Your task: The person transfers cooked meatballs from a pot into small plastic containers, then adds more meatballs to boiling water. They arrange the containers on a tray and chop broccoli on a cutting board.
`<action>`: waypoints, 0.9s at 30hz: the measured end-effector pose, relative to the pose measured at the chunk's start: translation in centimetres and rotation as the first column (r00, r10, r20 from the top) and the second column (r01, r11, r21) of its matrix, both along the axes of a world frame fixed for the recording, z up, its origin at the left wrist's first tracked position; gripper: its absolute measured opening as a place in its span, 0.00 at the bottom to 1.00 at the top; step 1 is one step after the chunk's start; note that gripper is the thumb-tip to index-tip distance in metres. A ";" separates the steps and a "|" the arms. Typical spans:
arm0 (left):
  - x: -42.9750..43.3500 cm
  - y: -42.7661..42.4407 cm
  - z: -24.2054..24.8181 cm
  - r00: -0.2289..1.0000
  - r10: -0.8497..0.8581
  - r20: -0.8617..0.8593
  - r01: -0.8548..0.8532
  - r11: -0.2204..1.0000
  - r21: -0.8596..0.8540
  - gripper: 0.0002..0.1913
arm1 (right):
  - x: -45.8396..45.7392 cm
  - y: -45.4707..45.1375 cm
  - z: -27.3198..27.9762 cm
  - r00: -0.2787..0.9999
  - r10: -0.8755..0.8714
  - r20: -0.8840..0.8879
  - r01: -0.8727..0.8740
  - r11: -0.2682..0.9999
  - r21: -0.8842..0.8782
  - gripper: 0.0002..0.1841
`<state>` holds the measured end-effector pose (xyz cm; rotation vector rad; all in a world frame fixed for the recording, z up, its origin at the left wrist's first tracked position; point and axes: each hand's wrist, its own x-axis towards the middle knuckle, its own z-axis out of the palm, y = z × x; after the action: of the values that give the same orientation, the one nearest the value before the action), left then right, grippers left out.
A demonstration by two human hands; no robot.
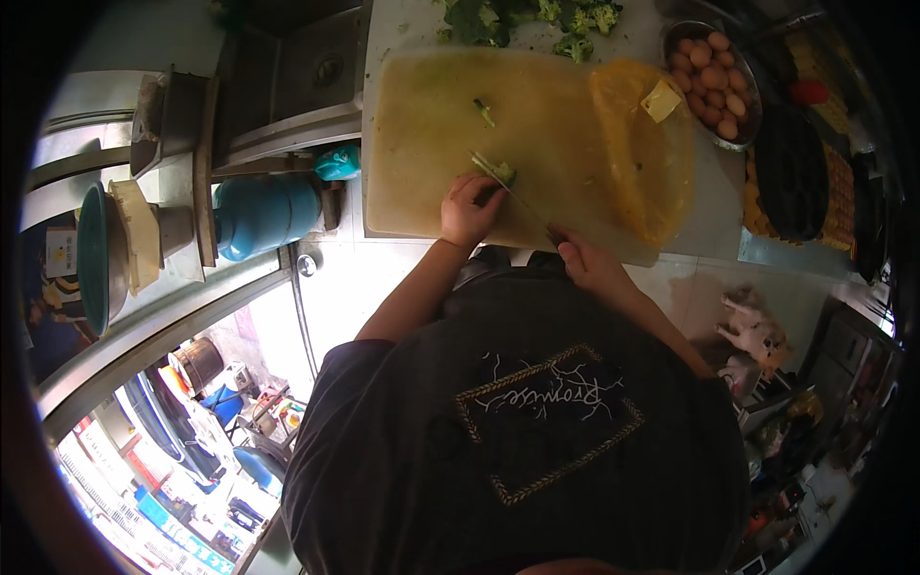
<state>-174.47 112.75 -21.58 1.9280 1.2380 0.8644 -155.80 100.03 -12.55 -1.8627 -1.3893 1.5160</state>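
Observation:
My right hand (589, 262) grips the handle of a kitchen knife (528, 206) near the front edge of a large, yellowed cutting board (417, 108). The thin blade slants up and left across the board, past my left fingertips. A broccoli piece (505, 172) lies against the blade. My left hand (471, 208) holds it with curled fingers, which partly cover it. Farther back on the board is a small broccoli stem piece (484, 112). More broccoli florets (575, 47) and leaves lie on the counter behind the board.
A yellow plastic bag (611, 151) covers the board's right side. Beyond it stands a metal bowl of brown eggs (711, 79). At left are a metal sink (309, 79) and a blue-green gas cylinder (266, 215). A pale animal (755, 330) lies on the floor at right.

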 end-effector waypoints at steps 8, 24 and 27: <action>0.2 0.1 -1.1 0.997 0.047 -0.058 -0.046 0.999 0.003 0.08 | 0.8 -0.2 0.7 0.982 0.099 0.159 -0.095 0.995 -0.034 0.23; -0.6 0.1 -0.1 0.999 -0.018 -0.031 0.017 1.000 -0.025 0.08 | 0.6 6.2 -0.6 0.994 -0.072 -0.087 0.055 0.981 -0.184 0.21; -1.0 -0.1 0.1 0.999 -0.010 -0.032 0.008 0.999 -0.042 0.08 | 0.2 4.1 0.5 0.999 0.039 0.027 -0.039 0.999 -0.003 0.22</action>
<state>-175.45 112.63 -21.44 1.9203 1.2556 0.7994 -155.63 104.12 -12.03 -1.8749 -1.4448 1.5169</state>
